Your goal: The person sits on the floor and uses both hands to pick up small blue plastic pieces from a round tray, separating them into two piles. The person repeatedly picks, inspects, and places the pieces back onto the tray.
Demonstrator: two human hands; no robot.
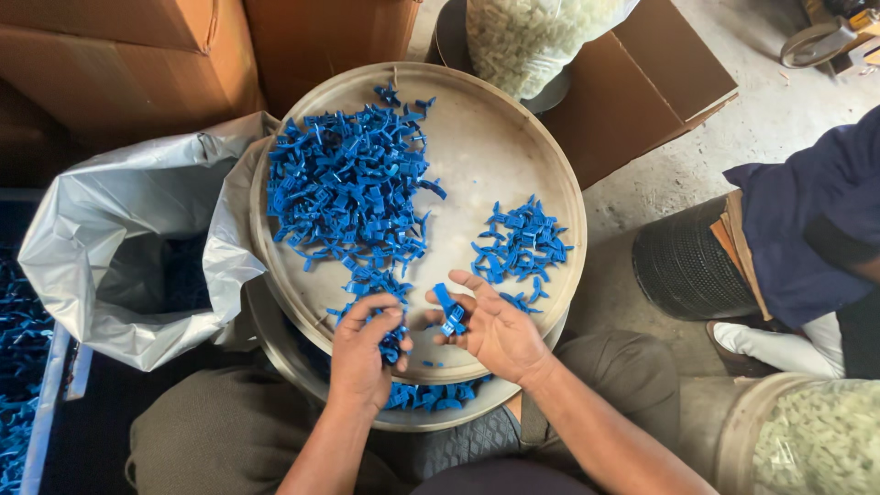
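Head view, the only one. We see the right hand (500, 332) palm-up, thumb and fingers pinching one blue plastic clip (449, 310), held just above the near rim of the round metal tray (477, 156). The left hand (365, 350) sits just beside it, knuckles up, fingers curled shut over a small bunch of blue clips (392, 346); we cannot tell how many.

Containers, placed from the held clip:
- Tray under both hands, shallow, pale and scuffed. Up and left of the grip lies the big heap of blue clips (353, 188), filling the tray's left half. Up and right of the grip, near it, is a smaller pile of clips (521, 246), apart from the big heap.
- Below the grip, a second rim shows under the tray, with more clips (431, 396) lying in it.
- Far left of the grip, a grey plastic bag (119, 247), mouth open, touching the tray's left edge; its inside is dark, a little blue shows.
- Beyond the bag, at the frame's left edge, a bin of blue parts (18, 367).
- Straight up past the tray, a clear bag of white parts (532, 37).
- Lower right of the grip, a drum of white parts (816, 440).
- Right, well apart, another person's dark sleeve (807, 229).
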